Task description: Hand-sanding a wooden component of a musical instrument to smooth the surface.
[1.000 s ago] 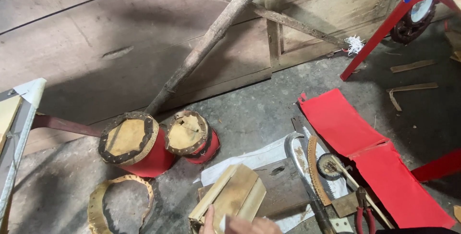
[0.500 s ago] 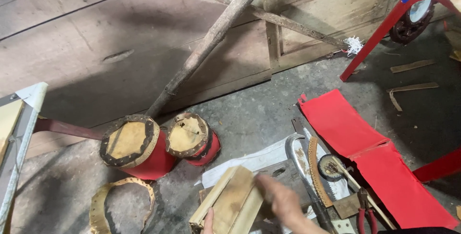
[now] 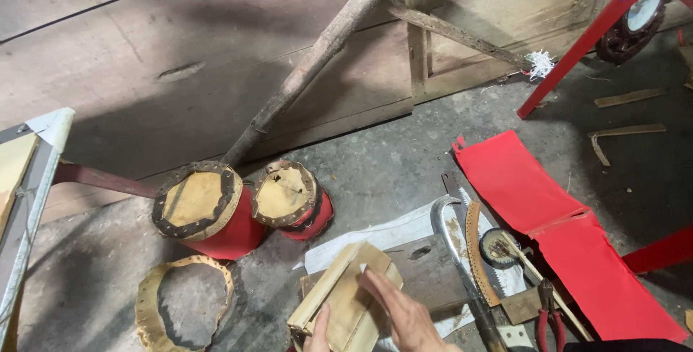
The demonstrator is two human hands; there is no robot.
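Right hand [image 3: 404, 316], fingers spread, lies flat on the wooden frame piece [image 3: 346, 301]. Left hand [image 3: 316, 334] grips its 6 o'clock edge; red drums [image 3: 238, 215] at 10 o'clock.

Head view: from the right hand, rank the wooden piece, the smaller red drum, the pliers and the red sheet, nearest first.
From the right hand:
1. Wooden piece, under its fingers, just left.
2. Smaller red drum, up and left; pliers, to the right. Too close to call.
3. Red sheet, far upper right.
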